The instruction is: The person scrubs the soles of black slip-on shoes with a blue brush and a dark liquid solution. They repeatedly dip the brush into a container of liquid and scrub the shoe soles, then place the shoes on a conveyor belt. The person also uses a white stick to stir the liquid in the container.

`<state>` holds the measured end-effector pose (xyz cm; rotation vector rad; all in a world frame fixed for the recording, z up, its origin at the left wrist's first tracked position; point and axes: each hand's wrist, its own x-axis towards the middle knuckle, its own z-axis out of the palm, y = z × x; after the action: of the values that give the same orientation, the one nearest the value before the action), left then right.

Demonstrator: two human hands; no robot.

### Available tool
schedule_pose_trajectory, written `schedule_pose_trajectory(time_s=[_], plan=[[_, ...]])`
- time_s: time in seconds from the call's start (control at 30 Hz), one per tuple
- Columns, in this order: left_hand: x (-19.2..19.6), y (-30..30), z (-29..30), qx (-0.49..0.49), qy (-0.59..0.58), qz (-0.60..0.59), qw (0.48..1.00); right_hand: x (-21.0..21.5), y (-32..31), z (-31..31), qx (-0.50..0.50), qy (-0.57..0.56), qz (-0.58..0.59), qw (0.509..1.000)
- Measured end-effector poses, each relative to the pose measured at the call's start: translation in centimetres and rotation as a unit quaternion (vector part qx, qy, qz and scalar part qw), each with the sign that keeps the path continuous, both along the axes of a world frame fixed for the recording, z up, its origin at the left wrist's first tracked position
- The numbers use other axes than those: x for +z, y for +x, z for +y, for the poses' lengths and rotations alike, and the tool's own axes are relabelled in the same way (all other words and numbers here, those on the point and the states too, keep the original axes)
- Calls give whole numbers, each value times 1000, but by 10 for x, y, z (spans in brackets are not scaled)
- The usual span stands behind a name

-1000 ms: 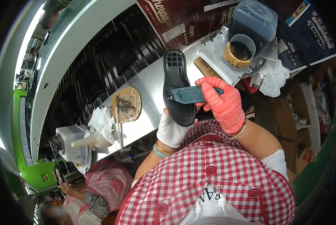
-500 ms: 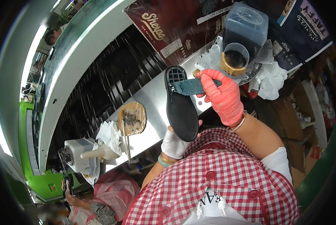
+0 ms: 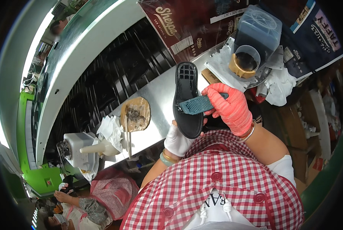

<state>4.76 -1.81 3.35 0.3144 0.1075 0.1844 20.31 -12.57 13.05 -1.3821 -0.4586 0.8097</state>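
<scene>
The left hand (image 3: 178,141), in a white glove, grips the near end of a black shoe sole (image 3: 187,100) from underneath, fingers closed on its heel end, so that the sole stands tilted above the metal workbench (image 3: 158,100) with its waffle-patterned far end pointing away from the person. The right hand (image 3: 231,108), in a reddish-pink glove, is closed on a teal strap piece (image 3: 197,104) (a textured, flat strip) and presses it across the middle of the sole from the right, so the strip lies crosswise, touching the sole's upper face. The two hands are close together, both clamped on what they hold, the right one just to the right of the sole and the left one below it at its near end. On the bench to the left of the sole lies a round brown pad (image 3: 135,114) smeared with dark glue, with a thin stick (image 3: 128,140) resting from it toward the near edge. Further left sit crumpled white paper (image 3: 111,128) and a white squeeze bottle (image 3: 98,148) lying on its side beside a white box-like device (image 3: 74,146). Far right of the sole, on white paper, stands a clear plastic cup in a tan holder (image 3: 243,63) with dark contents, just in front of a bluish translucent container (image 3: 258,32). Behind the bench runs a dark ribbed conveyor surface (image 3: 114,82). The person wears a red and white checked apron (image 3: 217,191).
</scene>
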Motion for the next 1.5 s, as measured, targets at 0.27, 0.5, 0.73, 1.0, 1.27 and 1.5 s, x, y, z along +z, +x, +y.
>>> schedule_pose_trajectory(time_s=[0.27,0.5,0.73,1.0,1.27,1.5], plan=[[-8,0,3,21,-16,0,1000,3,-12,-4,41,-43,-1,998],[-11,-7,8,32,-30,57,997,5,-22,-6,95,-51,-44,993],[7,-11,12,46,14,148,988,13,-18,2,207,-77,-66,973],[-1,-27,47,-45,-6,194,980,18,-17,50,336,-145,-61,929],[5,-48,89,-86,76,287,951,-4,-25,95,368,-147,-15,918],[-21,-53,119,-166,102,261,946,-22,-24,112,367,-105,-23,924]])
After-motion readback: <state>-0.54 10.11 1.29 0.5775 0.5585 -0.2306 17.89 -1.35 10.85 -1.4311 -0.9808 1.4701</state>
